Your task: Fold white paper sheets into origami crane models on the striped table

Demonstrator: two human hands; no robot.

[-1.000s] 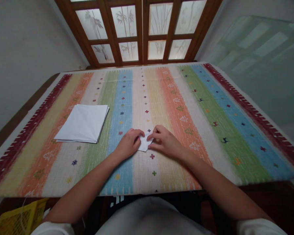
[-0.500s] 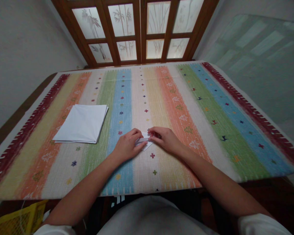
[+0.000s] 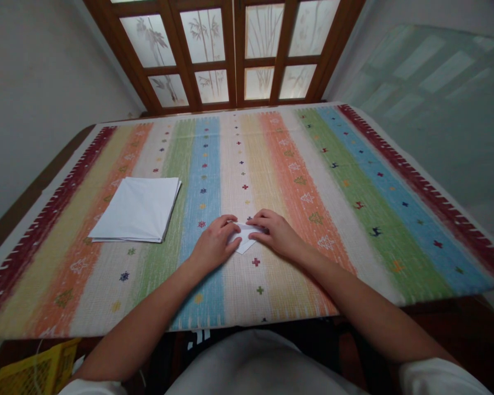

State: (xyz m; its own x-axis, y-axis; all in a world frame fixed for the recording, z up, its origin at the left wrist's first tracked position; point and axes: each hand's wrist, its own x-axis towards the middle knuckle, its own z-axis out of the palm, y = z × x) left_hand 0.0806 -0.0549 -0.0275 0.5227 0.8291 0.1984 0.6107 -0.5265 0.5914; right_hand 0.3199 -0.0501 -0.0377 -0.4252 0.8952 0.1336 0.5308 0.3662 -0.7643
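Observation:
A small piece of folded white paper [image 3: 243,244] lies on the tablecloth between my hands, its pointed corner toward me. My left hand [image 3: 214,245] presses its left side with the fingertips. My right hand [image 3: 276,235] pinches its right side, and the fingers of both hands nearly meet above it. Part of the paper is hidden under my fingers. To the left, a flat stack of white paper [image 3: 135,209] lies untouched, well apart from both hands.
A striped, woven tablecloth [image 3: 247,299] covers the table, with dark red borders at both sides. Wooden doors with frosted bamboo panes [image 3: 226,49] stand beyond it. A glass sheet [image 3: 436,109] leans at the right, and a yellow crate [image 3: 37,370] sits low at the left.
My fingers have shifted on the small paper, and its top layer now lies differently between my hands. The view has tilted slightly. The stack has not moved.

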